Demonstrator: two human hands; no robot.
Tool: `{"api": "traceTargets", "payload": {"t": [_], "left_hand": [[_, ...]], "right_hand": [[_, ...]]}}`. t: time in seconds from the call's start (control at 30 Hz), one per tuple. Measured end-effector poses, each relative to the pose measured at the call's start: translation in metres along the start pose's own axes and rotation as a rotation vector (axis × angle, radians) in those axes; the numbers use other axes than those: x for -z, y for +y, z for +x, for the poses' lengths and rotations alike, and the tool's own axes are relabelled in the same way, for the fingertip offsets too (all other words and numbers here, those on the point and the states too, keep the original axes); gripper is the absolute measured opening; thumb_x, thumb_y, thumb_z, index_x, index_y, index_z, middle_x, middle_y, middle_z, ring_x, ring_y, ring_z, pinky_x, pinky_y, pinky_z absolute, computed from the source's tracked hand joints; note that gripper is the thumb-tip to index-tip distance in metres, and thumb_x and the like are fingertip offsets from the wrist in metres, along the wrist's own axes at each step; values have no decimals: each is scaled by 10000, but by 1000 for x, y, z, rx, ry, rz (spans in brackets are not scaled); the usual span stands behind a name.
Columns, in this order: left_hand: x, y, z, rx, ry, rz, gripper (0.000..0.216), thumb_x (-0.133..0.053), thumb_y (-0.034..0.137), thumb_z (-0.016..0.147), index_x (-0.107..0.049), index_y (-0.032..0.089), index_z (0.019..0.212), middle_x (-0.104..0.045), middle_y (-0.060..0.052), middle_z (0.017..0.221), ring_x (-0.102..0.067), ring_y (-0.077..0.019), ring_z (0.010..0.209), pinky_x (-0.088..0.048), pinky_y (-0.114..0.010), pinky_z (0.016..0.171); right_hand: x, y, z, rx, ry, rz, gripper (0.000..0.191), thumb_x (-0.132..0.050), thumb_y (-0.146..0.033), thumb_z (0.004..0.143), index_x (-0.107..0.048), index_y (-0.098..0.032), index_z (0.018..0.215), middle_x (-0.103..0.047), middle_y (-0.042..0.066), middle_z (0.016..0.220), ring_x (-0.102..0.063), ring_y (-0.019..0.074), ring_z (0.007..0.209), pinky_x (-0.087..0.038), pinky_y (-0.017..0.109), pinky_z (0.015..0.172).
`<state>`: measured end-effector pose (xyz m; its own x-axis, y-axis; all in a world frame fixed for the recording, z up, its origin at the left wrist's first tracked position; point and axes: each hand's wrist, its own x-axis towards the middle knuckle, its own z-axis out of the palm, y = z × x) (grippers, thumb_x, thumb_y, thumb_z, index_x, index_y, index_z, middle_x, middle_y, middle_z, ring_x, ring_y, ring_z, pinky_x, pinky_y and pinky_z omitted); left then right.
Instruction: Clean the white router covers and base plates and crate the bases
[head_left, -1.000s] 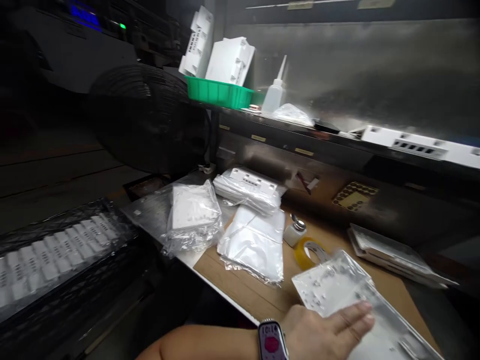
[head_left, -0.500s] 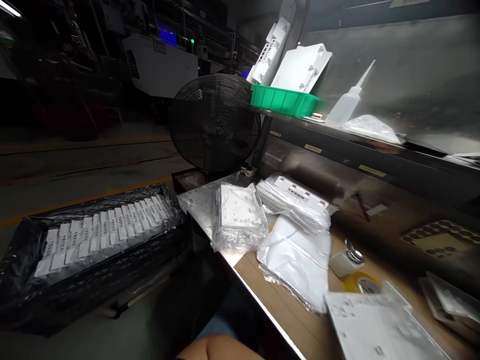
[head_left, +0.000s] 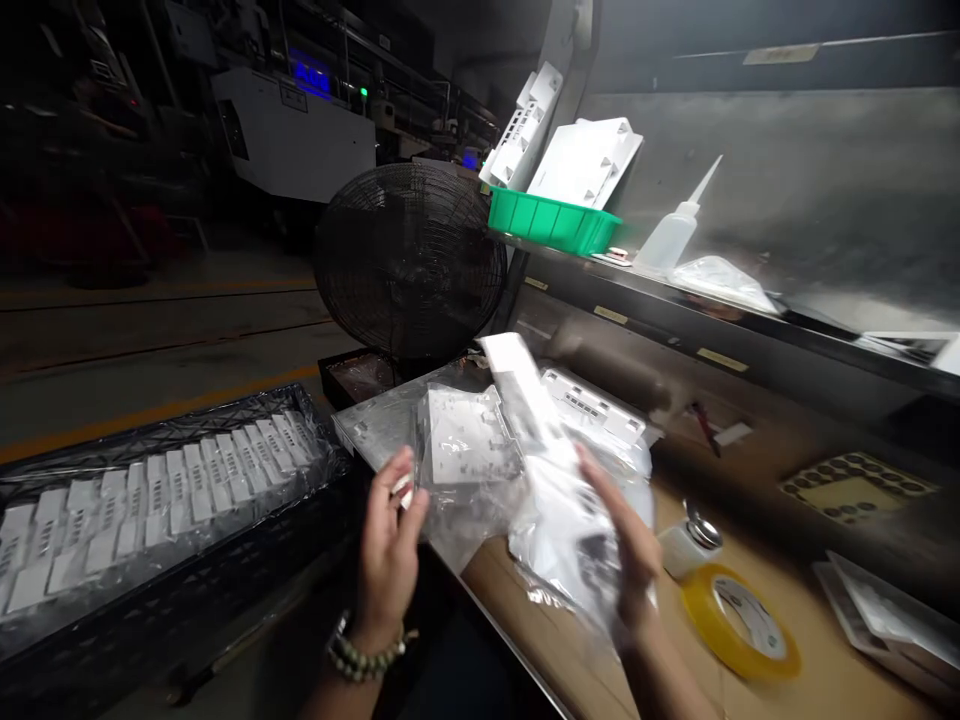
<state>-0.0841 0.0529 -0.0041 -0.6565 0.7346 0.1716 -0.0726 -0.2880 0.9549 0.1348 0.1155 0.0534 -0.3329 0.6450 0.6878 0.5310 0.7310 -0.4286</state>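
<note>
My right hand (head_left: 630, 545) is closed on a white plastic panel (head_left: 525, 395), tilted nearly edge-on and blurred, above the bags on the bench. My left hand (head_left: 391, 545) is raised at the bench's near edge, thumb and fingers apart, with nothing visible in it. Just beyond it lies a stack of white panels in clear plastic wrap (head_left: 469, 440). Behind the held panel are a slotted white panel (head_left: 592, 400) on clear bags and a pile of flat plastic bags (head_left: 555, 560), partly covered by my right hand and the panel.
At left, a black lined crate (head_left: 247, 590) contains several white parts in a row. A fan (head_left: 412, 260) stands behind the bench. On the bench are a pump bottle (head_left: 686, 550), yellow tape roll (head_left: 739, 620) and white parts (head_left: 885, 610). The shelf bears a green tray (head_left: 551, 220) and squeeze bottle (head_left: 667, 238).
Both hands have come into view. The white panel from the lower right is now up and left in my right hand, uncovering the tape roll. The camera view has shifted slightly.
</note>
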Motion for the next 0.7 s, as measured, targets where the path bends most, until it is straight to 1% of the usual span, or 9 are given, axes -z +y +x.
{"api": "traceTargets", "payload": {"t": [0.07,0.13,0.23,0.3,0.37,0.43,0.53,0.6,0.7], "left_hand": [[10,-8,33,78,104,-93,432,-619,355,982,-586,307,1410,-501,-34,1586,-393,-261,1500,-293,-423,1270],[17,-18,52,146,100,-143,410,-581,364,993,-594,296,1397,-486,-37,1606,-387,-253,1511,-297,-428,1269],[22,-33,64,270,41,-198,389,-569,371,1002,-621,313,1382,-468,-26,1632,-354,-246,1535,-287,-449,1273],[22,-43,70,341,-10,-215,411,-608,367,990,-617,322,1399,-429,-11,1660,-303,-234,1561,-247,-444,1287],[17,-51,79,398,-52,-227,467,-632,360,984,-579,305,1445,-371,-12,1691,-257,-220,1578,-207,-430,1299],[9,-57,90,437,-85,-242,524,-637,351,988,-527,270,1494,-329,-23,1709,-257,-202,1577,-210,-386,1297],[-6,-60,106,491,-123,-251,636,-706,355,957,-475,222,1535,-429,-76,1657,-413,-227,1507,-348,-343,1241],[-15,-60,116,541,-125,-231,749,-777,356,911,-432,201,1558,-548,-133,1563,-558,-274,1393,-461,-410,1174],[-26,-58,127,591,-87,-183,732,-801,322,895,-455,192,1527,-612,-163,1473,-657,-302,1252,-542,-519,1079]], "right_hand": [[-44,14,36,169,-63,66,404,-396,-329,1087,-641,-268,1402,-668,81,1427,-581,259,1386,-490,501,1167],[-86,21,60,256,-198,83,450,-342,-252,1089,-624,-275,1440,-646,29,1464,-516,223,1453,-417,462,1241],[-131,22,70,179,-377,27,447,-395,-196,1073,-618,-282,1451,-609,9,1497,-485,244,1478,-364,478,1269],[-145,20,65,121,-436,13,472,-419,-131,1042,-620,-254,1450,-604,43,1500,-496,292,1468,-357,546,1257],[-147,17,61,65,-500,16,530,-492,-66,970,-609,-232,1459,-592,66,1514,-482,326,1474,-312,601,1262],[-139,13,62,11,-577,45,613,-644,-101,881,-585,-217,1480,-556,86,1550,-449,352,1493,-285,615,1267],[-118,13,75,-67,-674,129,747,-823,-267,770,-587,-246,1478,-537,73,1571,-483,324,1474,-396,498,1229],[-105,23,87,-153,-659,161,694,-783,-371,828,-576,-279,1484,-562,43,1556,-537,271,1433,-462,408,1174],[-95,52,101,-365,-527,96,511,-506,-463,1021,-609,-173,1428,-658,128,1433,-626,288,1317,-504,447,1095]]}}
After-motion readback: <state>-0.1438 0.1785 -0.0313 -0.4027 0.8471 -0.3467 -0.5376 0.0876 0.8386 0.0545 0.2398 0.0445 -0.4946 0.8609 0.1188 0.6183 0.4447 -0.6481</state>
